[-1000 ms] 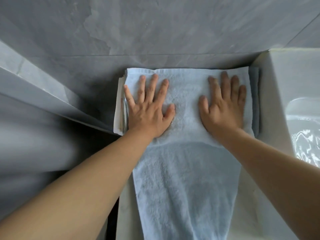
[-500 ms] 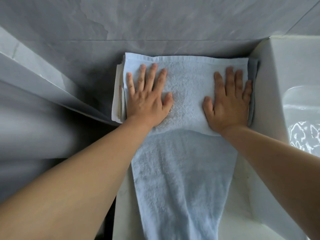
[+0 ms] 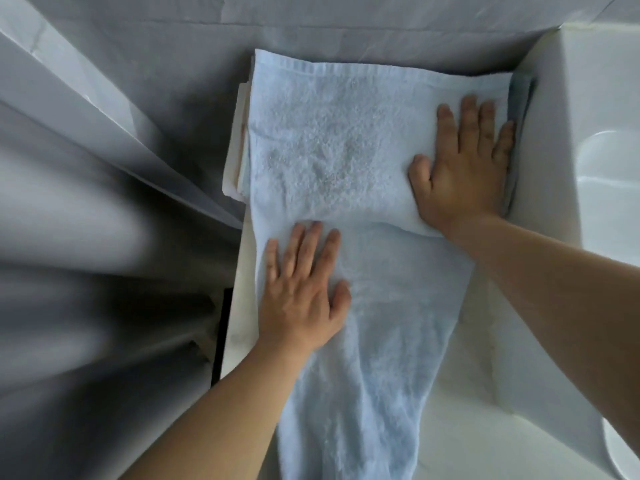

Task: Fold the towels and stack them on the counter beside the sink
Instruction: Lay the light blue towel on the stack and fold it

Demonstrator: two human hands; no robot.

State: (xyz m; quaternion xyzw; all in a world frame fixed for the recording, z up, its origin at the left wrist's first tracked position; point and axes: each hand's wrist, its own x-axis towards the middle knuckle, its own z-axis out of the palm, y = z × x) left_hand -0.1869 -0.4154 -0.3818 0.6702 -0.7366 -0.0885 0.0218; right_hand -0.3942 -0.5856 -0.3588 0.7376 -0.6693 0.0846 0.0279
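Note:
A light blue towel (image 3: 332,143) lies on the white counter (image 3: 464,368), its far end folded over on top of a stack of folded towels. The cream edge of a lower towel (image 3: 232,157) shows at the stack's left side, and a grey-blue one (image 3: 519,133) at its right. The blue towel's long tail runs toward me and off the counter's front. My right hand (image 3: 460,168) lies flat on the folded part at its right end, fingers straight. My left hand (image 3: 304,289) lies flat on the tail just below the fold.
A white sink (image 3: 609,174) sits to the right, its raised wall close beside the stack. Grey stone wall runs behind the towels. A grey slanted panel and a dark gap (image 3: 221,334) border the counter on the left.
My left hand has come off the folded part and slid back toward me onto the tail. My right hand stays at the fold's right end. The view has moved closer.

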